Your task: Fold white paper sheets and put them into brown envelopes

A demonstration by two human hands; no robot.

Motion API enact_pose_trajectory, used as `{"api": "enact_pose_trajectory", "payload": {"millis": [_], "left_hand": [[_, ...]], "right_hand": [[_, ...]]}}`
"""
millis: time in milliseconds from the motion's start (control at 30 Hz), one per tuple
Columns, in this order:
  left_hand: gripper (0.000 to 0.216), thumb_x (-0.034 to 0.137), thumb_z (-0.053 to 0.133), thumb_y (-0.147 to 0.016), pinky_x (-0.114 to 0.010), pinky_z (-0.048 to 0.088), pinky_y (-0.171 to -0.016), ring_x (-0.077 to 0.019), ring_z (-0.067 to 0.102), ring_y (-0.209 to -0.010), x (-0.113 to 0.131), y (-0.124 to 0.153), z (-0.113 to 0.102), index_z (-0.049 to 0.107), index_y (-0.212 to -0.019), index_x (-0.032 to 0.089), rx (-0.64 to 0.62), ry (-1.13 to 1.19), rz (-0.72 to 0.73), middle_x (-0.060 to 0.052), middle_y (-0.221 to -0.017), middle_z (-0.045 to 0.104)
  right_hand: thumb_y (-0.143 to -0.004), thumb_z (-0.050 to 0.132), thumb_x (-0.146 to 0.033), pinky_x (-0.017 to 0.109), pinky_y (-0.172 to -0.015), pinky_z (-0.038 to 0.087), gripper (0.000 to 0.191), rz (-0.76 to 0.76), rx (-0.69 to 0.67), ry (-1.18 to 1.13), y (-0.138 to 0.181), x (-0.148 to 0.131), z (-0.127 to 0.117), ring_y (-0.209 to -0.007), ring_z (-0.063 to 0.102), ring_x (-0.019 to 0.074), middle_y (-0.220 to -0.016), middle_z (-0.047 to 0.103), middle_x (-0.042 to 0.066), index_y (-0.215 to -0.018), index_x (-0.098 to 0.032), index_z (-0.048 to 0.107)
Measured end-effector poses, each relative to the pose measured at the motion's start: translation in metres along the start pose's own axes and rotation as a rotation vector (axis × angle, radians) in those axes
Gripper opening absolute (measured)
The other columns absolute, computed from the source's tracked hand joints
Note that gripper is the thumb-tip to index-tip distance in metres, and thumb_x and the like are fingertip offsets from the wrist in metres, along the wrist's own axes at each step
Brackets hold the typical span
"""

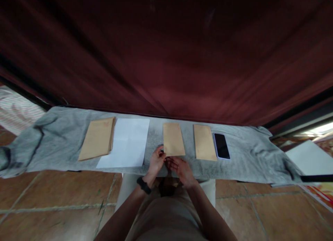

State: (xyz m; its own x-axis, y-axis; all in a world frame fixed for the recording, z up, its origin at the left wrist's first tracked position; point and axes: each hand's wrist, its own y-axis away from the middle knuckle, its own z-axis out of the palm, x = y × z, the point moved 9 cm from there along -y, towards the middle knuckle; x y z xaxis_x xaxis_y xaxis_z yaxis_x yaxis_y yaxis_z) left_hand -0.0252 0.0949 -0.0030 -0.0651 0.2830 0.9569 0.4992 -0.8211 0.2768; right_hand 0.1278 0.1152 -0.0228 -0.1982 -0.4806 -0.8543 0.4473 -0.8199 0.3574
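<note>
A brown paper envelope [173, 139] lies in front of me on a grey cloth. At its lower left corner my left hand [156, 161], with a dark band on the wrist, pinches the paper between thumb and fingers. My right hand [181, 168] is just below the envelope's near edge, fingers stretched out and apart; whether they touch the paper is hard to make out. Another brown envelope [204, 142] lies flat to the right. On the left, a stack of brown envelopes [97, 138] partly overlaps white paper sheets [130, 140].
A phone [222, 146] with a dark screen lies right of the envelopes. The grey cloth [244, 154] covers a long narrow surface, with a dark red hanging [166, 67] rising behind it. Tiled floor [65, 206] shows below, and a white panel [310, 157] stands at far right.
</note>
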Motion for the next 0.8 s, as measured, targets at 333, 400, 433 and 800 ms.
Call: {"api": "enact_pose_trajectory", "payload": {"millis": [333, 400, 433, 800], "left_hand": [[0.039, 0.016, 0.052, -0.092, -0.030, 0.053, -0.072, -0.0210, 0.069, -0.074, 0.023, 0.010, -0.014, 0.065, -0.129, 0.017, 0.068, -0.760, 0.191, -0.006, -0.083, 0.074], [0.036, 0.018, 0.050, -0.095, -0.032, 0.054, -0.077, -0.0224, 0.071, -0.083, 0.025, 0.015, -0.013, 0.065, -0.128, 0.018, 0.101, -0.841, 0.218, -0.009, -0.095, 0.075], [0.036, 0.019, 0.049, -0.096, -0.033, 0.055, -0.081, -0.0230, 0.071, -0.088, 0.027, 0.019, -0.011, 0.065, -0.128, 0.018, 0.118, -0.871, 0.254, -0.011, -0.101, 0.075], [0.055, 0.037, 0.044, -0.103, -0.045, 0.035, -0.121, -0.0278, 0.040, -0.148, 0.018, 0.079, 0.044, 0.045, -0.151, 0.010, -0.139, -1.038, 0.694, -0.017, -0.155, 0.049]], "right_hand": [[-0.104, 0.043, -0.027, 0.045, -0.122, 0.034, 0.045, -0.744, -0.056, 1.480, 0.035, -0.047, 0.030, -0.142, 0.048, 0.0223, -0.151, 0.055, 0.010, -0.147, -0.018, 0.053], [-0.104, 0.044, -0.026, 0.046, -0.123, 0.033, 0.045, -0.737, -0.045, 1.575, 0.032, -0.040, 0.031, -0.143, 0.047, 0.0229, -0.152, 0.054, 0.009, -0.148, -0.018, 0.052], [-0.104, 0.044, -0.025, 0.045, -0.123, 0.033, 0.045, -0.733, -0.040, 1.596, 0.031, -0.038, 0.030, -0.143, 0.048, 0.0229, -0.152, 0.054, 0.009, -0.148, -0.017, 0.052], [-0.093, 0.042, -0.012, 0.043, -0.125, 0.028, 0.060, -0.723, -0.078, 1.656, 0.029, -0.023, 0.021, -0.146, 0.043, 0.0229, -0.155, 0.050, 0.010, -0.153, -0.013, 0.046]]}}
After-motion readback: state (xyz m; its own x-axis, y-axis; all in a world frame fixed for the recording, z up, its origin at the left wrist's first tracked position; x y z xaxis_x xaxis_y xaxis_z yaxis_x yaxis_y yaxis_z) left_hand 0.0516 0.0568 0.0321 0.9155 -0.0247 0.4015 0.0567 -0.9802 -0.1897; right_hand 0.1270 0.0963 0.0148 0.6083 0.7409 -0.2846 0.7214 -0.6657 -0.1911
